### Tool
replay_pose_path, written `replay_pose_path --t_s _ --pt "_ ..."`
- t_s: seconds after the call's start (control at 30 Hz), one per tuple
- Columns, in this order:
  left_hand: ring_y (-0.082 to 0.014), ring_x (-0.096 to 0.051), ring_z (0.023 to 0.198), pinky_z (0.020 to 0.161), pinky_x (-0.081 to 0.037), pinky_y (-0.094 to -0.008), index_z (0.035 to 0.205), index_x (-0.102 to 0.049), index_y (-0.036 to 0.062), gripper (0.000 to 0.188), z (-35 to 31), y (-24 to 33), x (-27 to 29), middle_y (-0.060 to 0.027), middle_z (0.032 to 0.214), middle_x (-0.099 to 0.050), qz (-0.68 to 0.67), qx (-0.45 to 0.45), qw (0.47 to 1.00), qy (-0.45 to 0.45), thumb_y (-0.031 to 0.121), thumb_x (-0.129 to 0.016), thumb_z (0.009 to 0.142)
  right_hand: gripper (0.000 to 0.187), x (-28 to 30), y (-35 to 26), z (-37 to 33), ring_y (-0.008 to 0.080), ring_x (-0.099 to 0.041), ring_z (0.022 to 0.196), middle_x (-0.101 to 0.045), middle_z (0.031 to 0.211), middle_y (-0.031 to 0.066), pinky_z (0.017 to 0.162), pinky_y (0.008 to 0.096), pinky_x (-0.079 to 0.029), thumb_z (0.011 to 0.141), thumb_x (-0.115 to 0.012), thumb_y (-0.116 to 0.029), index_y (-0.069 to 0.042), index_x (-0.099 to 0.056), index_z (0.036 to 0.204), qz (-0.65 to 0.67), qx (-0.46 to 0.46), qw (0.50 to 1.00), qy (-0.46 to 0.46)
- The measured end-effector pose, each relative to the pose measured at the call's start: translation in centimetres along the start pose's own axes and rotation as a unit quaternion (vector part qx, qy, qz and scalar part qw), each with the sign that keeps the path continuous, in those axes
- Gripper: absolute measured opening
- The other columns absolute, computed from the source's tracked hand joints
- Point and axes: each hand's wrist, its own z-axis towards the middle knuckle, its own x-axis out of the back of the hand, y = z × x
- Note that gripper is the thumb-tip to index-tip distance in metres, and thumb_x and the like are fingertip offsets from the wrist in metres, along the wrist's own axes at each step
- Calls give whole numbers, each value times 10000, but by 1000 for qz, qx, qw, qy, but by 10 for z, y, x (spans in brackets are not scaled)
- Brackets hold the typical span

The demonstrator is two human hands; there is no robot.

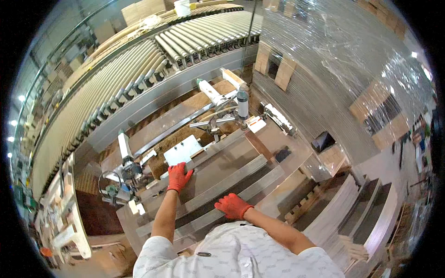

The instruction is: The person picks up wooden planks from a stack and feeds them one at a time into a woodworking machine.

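Observation:
Red gloves cover both hands. My left hand reaches forward with thumb and fingers apart, resting at the far edge of the worktable, beside a white plate. My right hand lies closer to me, fingers curled over a long grey board that runs diagonally across the table. Parallel to it, beyond a dark gap, lies another long grey board. Past the plate stands a metal clamp-like fixture with an upright cylinder.
A roller conveyor curves across the back left. To the right rises a tall plastic-wrapped stack of sheets. A machine head with hoses sits left of my left hand. Curved pale panels lie at the lower right.

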Motion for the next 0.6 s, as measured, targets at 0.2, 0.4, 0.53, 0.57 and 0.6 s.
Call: replay_pose_path --t_s 0.2,0.4,0.53,0.57,0.6 --pt "-351 -707 1149 1107 -405 -557 1346 -648 95 543 0 -7 -6 -130 1240 -740 11 -3 1000 -21 492 -742 988 433 -2 -3 1 313 -736 987 -729 1066 98 846 484 -536 825 -792 -222 -138 -653 1227 13 -21 999 -30" --pt "-342 -708 1150 1151 -386 -600 1330 -648 94 550 3 4 2 -130 1243 -735 52 -4 998 -36 505 -751 979 375 -2 2 -4 311 -735 968 -731 1047 89 826 484 -530 834 -761 -200 -144 -660 1190 13 -9 1000 9" --pt "-340 -655 1230 1146 -389 -589 1293 -660 94 536 2 -3 0 -132 1228 -727 73 -43 996 31 475 -794 941 394 -12 1 -3 307 -734 969 -728 1046 100 823 483 -524 825 -764 -214 -149 -657 1199 10 0 999 42" --pt "-343 -630 1257 1144 -389 -582 1281 -663 92 531 2 -3 0 -133 1246 -715 58 -47 997 37 459 -808 925 394 -12 0 -3 307 -734 968 -728 1044 100 821 482 -523 823 -764 -215 -150 -657 1197 7 -2 999 35" --pt "-347 -605 1283 1142 -389 -575 1268 -667 89 527 1 -3 0 -133 1264 -703 43 -51 997 44 443 -823 910 394 -12 0 -3 307 -733 967 -727 1042 101 819 480 -522 822 -763 -216 -150 -657 1196 5 -4 1000 27"
